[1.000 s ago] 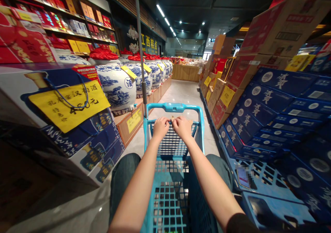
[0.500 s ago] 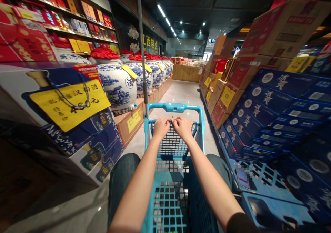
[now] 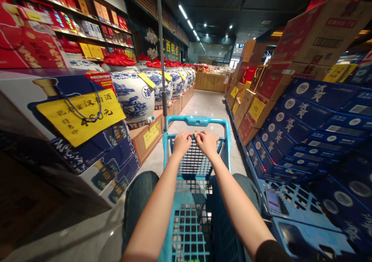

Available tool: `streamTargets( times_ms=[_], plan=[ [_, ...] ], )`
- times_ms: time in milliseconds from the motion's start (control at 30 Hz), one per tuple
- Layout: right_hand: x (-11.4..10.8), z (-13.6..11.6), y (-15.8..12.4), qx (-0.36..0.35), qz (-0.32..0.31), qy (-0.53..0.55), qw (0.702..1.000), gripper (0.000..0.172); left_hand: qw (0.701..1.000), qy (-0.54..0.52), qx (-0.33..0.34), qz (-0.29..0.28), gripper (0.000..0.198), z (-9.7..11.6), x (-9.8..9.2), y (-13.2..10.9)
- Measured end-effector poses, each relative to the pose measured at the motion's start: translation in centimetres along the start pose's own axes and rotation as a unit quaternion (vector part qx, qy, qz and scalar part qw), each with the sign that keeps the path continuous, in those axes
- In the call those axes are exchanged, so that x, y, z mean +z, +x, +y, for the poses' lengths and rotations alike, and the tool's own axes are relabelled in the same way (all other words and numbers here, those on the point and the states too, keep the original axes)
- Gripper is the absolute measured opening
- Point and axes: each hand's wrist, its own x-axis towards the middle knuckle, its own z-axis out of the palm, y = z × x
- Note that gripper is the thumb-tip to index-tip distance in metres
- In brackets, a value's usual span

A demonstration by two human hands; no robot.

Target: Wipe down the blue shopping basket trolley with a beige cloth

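Still unchanged: left hand (image 3: pixel 182 143), right hand (image 3: pixel 207 143), fingers (image 3: pixel 203 137) closed over the mesh rail (image 3: pixel 220 139) of my shopping cart (image 3: pixel 197 120), tan scrap (image 3: pixel 195 134) between them.

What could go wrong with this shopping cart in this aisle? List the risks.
The shopping cart stands near the blue-and-white porcelain jars on the left, so a swerve might knock one, and ceramic could break. A wheel could catch on the blue plastic pallet on the right, beside the stacked blue cartons. The small tan item between the left hand and right hand could drop through the cart's mesh.
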Motion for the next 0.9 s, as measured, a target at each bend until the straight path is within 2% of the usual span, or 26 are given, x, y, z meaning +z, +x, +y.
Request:
streamTargets(
  times_ms=[67, 133, 300, 400, 500, 633, 700, 833, 900],
  plan=[
    [0.3, -0.6, 0.0, -0.058, -0.018, 0.016, 0.998, 0.028, 1.000, 0.002, -0.003, 0.002, 0.029, -0.1, 0.0, 0.0],
    [0.1, -0.5, 0.0, -0.071, -0.030, 0.031, 0.997, 0.029, 1.000, 0.003, -0.006, 0.003, 0.029, -0.1, 0.0, -0.1],
    [-1.4, 1.7, 0.3, 0.060, -0.027, 0.012, 0.998, 0.035, 1.000, 0.001, 0.001, 0.003, 0.029, 0.0, -0.1, -0.1],
    [-1.4, 1.8, 0.3, 0.084, -0.005, -0.018, 0.996, 0.036, 1.000, 0.003, -0.002, 0.002, 0.029, 0.1, -0.1, 0.0],
    [-0.5, 0.5, 0.1, 0.032, -0.002, -0.028, 0.999, 0.031, 1.000, 0.002, -0.002, 0.000, 0.029, 0.0, -0.1, -0.1],
    [0.2, -0.2, 0.2, -0.051, -0.032, 0.009, 0.998, 0.030, 1.000, 0.003, -0.002, 0.001, 0.029, 0.0, -0.2, -0.1],
    [-0.1, 0.4, 0.2, -0.027, -0.032, 0.023, 0.999, 0.030, 1.000, 0.002, -0.003, 0.000, 0.029, 0.0, -0.2, -0.1],
    [-0.9, 1.9, 0.3, 0.070, -0.003, 0.004, 0.998, 0.031, 1.000, 0.004, -0.009, -0.003, 0.029, 0.2, -0.3, -0.1],
    [-0.7, 1.9, 0.2, 0.081, 0.011, -0.012, 0.997, 0.031, 1.000, 0.004, -0.008, -0.003, 0.029, 0.2, -0.3, 0.0]
  ],
)
